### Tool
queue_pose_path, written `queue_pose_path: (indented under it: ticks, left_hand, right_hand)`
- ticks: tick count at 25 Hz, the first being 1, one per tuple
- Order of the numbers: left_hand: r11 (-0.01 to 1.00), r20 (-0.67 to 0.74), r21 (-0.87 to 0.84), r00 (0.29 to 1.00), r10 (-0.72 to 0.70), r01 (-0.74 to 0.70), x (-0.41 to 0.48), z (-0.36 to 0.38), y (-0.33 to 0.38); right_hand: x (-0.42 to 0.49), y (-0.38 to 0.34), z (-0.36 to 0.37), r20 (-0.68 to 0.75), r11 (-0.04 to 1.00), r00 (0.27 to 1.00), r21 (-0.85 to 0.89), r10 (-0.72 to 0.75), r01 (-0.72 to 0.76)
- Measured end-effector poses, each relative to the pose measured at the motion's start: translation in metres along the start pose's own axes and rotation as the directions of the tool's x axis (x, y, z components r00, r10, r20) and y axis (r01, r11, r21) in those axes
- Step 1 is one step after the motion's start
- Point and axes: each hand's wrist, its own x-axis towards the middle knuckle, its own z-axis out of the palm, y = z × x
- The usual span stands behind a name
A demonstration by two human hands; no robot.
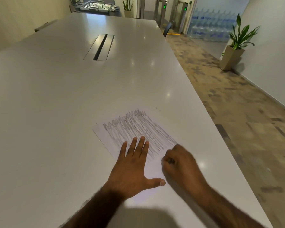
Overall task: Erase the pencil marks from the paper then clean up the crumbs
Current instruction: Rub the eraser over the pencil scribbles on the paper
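Finding: the paper [135, 129] lies flat on the white table [56, 96], set at an angle near your side and close to the table's right edge. Dense pencil marks [148, 134] cover most of the sheet, from its far edge down to where your hands sit. Only the near part of the paper, between your hands, shows bare.

Hands: they are apart, both at the near end of the paper. Your left hand [132, 167] presses flat on the sheet with fingers straight and spread, thumb out toward the near right corner, pinning the sheet. Your right hand [179, 162] is curled at the paper's right edge and pinches a small dark-smudged object, which I judge to be the eraser [170, 160]. That hand is blurred, so the exact grip cannot be confirmed.

Step in hand: erasing, at an early stage in my judgement, since nearly all the scribble is intact. Crumbs on the paper cannot be made out. A few faint specks beyond its far right corner are too small to identify.

Next move calls for: short, firm strokes from the near right edge into the marked area. Keep the left palm down close to the stroke so the sheet neither slides nor creases. Shift that palm before working the marks beneath it.
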Motion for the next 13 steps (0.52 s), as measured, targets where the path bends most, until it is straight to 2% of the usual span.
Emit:
queue_pose_path:
  ticks: [1, 2, 5, 7, 10, 11, 13]
  left_hand:
    - [1.0, -0.004, -0.001, 1.0, -0.001, 0.001, 0.0, -0.001, -0.001]
    - [1.0, 0.001, -0.004, 1.0, 0.003, -0.003, 0.001, -0.001, -0.001]
    - [1.0, 0.017, -0.008, 1.0, 0.012, -0.012, 0.001, -0.002, -0.002]
    - [1.0, 0.019, -0.01, 1.0, 0.011, -0.011, -0.001, -0.001, -0.001]
    - [1.0, 0.004, -0.013, 1.0, 0.001, 0.0, 0.0, -0.003, 0.001]
    - [1.0, 0.007, -0.013, 1.0, 0.004, -0.004, 0.001, -0.003, 0.0]
    - [1.0, 0.027, -0.013, 1.0, 0.005, -0.005, 0.002, -0.003, 0.0]
  right_hand:
    - [-0.003, 0.001, 0.0, 0.029, 0.999, 0.999, -0.011, -0.041, 0.042]
    - [0.004, 0.008, -0.005, 0.024, 1.0, 1.0, -0.014, -0.005, 0.005]
    - [0.046, 0.036, -0.025, -0.128, 0.981, 0.973, -0.004, 0.194, -0.196]
    - [0.038, 0.027, -0.02, -0.121, 0.984, 0.977, -0.003, 0.176, -0.178]
    - [0.005, 0.008, -0.002, -0.026, 1.0, 1.0, -0.013, -0.003, 0.003]
    - [0.013, 0.012, -0.006, -0.025, 1.0, 1.0, -0.017, 0.019, -0.019]
    - [0.048, 0.033, -0.02, -0.101, 0.988, 0.984, -0.019, 0.149, -0.151]
